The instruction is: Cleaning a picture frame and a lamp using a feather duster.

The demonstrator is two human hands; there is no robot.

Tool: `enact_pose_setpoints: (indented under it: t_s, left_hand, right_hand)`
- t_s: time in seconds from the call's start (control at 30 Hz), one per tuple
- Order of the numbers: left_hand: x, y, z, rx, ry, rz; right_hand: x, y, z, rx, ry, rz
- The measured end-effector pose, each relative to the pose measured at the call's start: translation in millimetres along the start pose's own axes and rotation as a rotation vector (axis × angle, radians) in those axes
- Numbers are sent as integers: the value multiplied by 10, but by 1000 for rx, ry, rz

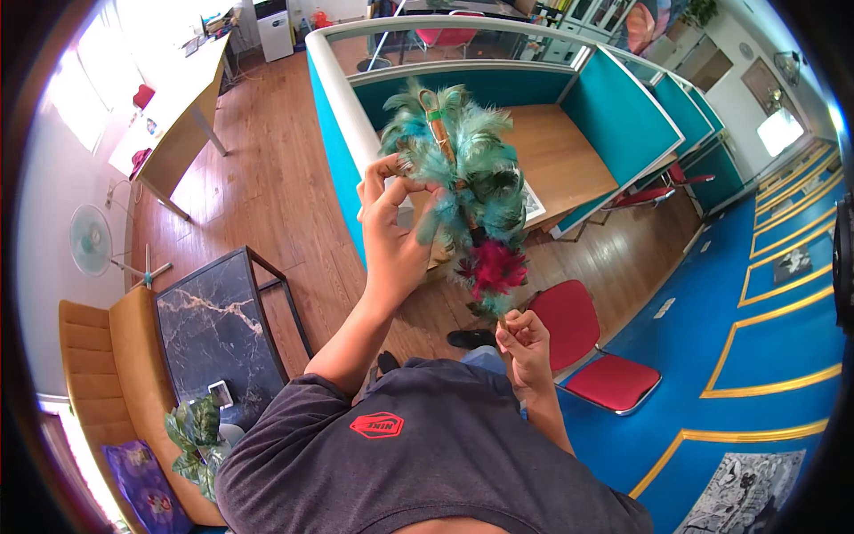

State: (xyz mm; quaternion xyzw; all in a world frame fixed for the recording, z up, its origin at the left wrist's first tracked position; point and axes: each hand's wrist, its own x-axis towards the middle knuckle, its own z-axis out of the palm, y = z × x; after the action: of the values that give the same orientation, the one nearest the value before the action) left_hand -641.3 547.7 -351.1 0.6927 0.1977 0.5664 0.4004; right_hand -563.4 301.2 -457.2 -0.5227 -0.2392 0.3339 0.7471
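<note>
A feather duster point(490, 200) with fluffy teal-green feathers is held up in front of my chest, slanting across the view. At its far end, a looped cane handle point(439, 130) with a green band shows among the plumes. A tuft of magenta feathers point(495, 268) rings the near part. My right hand point(527, 344) pinches the thin near tip between thumb and fingers. Along the duster's left side, my left hand point(399, 230) has its thumb and fingers curled at the teal feathers, which partly cover the fingertips.
Beyond the duster stands a teal cubicle partition point(330, 127) around a wooden desk point(567, 153). A red folding chair point(567, 327) is close on my right. To the left are a black marble-pattern table point(213, 320), a tan sofa point(133, 347) and a standing fan point(91, 240).
</note>
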Motion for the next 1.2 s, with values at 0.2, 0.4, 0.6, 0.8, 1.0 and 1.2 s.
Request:
enact_pose_setpoints:
  t_s: [0.2, 0.4, 0.6, 0.8, 1.0, 1.2]
  left_hand:
    - [-139, 94, 644, 35, -65, -7]
    - [-431, 169, 1435, -61, -91, -95]
    - [-716, 413, 2092, 35, -124, -24]
    - [-943, 558, 2593, 80, -177, -23]
    - [-915, 590, 2885, 35, -264, -17]
    - [-770, 520, 3154, -64, -364, -12]
  right_hand:
    - [12, -107, -522, 63, 51, 25]
    - [12, -286, -1316, 45, 70, 13]
    - [-95, -409, -2089, 53, 74, -1]
    - [-184, -488, -2598, 122, 80, 14]
    - [-164, -549, -2802, 160, 125, 12]
    - [-62, -596, -2803, 159, 222, -10]
